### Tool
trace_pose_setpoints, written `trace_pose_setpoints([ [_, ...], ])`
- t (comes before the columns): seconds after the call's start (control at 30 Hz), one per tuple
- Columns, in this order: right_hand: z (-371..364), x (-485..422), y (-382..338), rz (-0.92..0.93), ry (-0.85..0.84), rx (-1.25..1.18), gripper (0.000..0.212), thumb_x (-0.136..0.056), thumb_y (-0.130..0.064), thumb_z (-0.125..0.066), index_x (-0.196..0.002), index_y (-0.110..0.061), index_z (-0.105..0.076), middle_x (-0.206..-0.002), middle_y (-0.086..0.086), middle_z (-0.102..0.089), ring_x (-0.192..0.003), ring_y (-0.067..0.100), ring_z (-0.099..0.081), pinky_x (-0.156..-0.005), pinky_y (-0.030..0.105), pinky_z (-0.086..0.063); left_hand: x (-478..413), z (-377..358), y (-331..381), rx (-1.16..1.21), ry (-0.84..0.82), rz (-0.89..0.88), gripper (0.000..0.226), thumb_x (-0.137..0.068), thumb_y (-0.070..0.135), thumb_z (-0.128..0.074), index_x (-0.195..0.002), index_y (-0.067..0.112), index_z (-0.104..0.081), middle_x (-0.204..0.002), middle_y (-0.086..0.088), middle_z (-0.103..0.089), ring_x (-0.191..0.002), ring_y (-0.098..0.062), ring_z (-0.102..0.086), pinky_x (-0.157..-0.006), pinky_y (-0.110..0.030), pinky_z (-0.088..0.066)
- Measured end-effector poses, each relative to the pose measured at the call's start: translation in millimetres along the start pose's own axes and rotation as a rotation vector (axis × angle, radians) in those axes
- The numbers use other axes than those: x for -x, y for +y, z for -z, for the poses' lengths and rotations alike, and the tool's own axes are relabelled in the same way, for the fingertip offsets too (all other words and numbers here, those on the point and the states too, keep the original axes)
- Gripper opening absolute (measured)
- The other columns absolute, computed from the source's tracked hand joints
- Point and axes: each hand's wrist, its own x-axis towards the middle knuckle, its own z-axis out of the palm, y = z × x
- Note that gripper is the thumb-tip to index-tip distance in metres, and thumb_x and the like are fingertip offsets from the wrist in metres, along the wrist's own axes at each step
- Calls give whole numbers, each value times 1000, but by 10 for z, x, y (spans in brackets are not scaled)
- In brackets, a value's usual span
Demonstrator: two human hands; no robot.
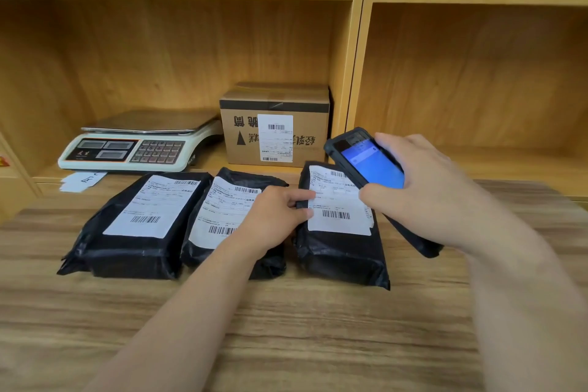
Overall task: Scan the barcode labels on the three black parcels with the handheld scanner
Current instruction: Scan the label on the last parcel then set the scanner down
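Note:
Three black parcels lie side by side on the wooden table, each with a white barcode label on top: the left parcel (133,232), the middle parcel (229,200) and the right parcel (340,245). My left hand (273,216) reaches over the middle parcel and pinches the left edge of the right parcel. My right hand (420,191) holds the black handheld scanner (366,159) tilted above the right parcel's label, its blue screen lit and facing me.
On the shelf behind stand a white weighing scale (140,143) at the left and a brown cardboard box (275,127) with its own label. A slip of paper (82,181) lies under the scale's front. Wooden table (286,328) extends toward me.

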Motion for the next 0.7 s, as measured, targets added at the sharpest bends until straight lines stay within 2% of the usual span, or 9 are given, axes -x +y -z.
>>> trace_pose_setpoints([
  [0.13, 2, 4, 4, -13, 12, -4, 38, -67, -47, -56, -103, -34, -55, -103, -13, -46, -84, 4, -55, -66, 31, -44, 14, 41, 65, 93, 46, -35, 40, -94, 9, -73, -130, 25, -73, -123, 5, -77, -112, -10, -67, -92, -23, -53],
  [0.2, -1, 3, 4, -15, 25, -5, 41, -66, -48, -55, -103, -32, -56, -103, -13, -46, -85, 5, -55, -68, 31, -45, 5, 73, 89, 101, 69, -59, 42, -93, 9, -74, -130, 28, -73, -122, 7, -77, -114, -11, -68, -97, -27, -55],
  [0.3, -4, -5, 5, -12, 50, -6, 35, -67, -47, -56, -99, -32, -55, -100, -11, -46, -82, 4, -54, -64, 30, -40, -12, 138, 98, 104, 124, -99, 43, -90, 11, -77, -128, 31, -74, -116, 10, -78, -113, -13, -70, -105, -39, -55],
  [0.47, -6, -17, 22, -19, 85, 7, 32, -69, -45, -59, -98, -32, -54, -100, -12, -46, -82, 2, -51, -63, 28, -37, 24, 272, 211, 110, 265, -186, 45, -91, 9, -75, -132, 30, -72, -126, 8, -75, -115, -13, -69, -104, -39, -57],
  [0.63, -25, -24, -1, -34, 99, 6, 32, -68, -45, -59, -94, -28, -53, -99, -10, -46, -81, 6, -53, -62, 31, -39, 99, 401, 339, 37, 430, -285, 50, -94, 8, -70, -138, 32, -66, -124, 7, -76, -114, -13, -70, -104, -39, -56],
  [0.7, -34, -27, -7, -33, 98, 12, 30, -69, -44, -59, -93, -27, -52, -98, -10, -46, -80, 6, -52, -61, 32, -38, 117, 448, 379, 12, 490, -297, 50, -96, 9, -68, -140, 32, -64, -122, 5, -77, -110, -13, -71, -100, -33, -58],
])
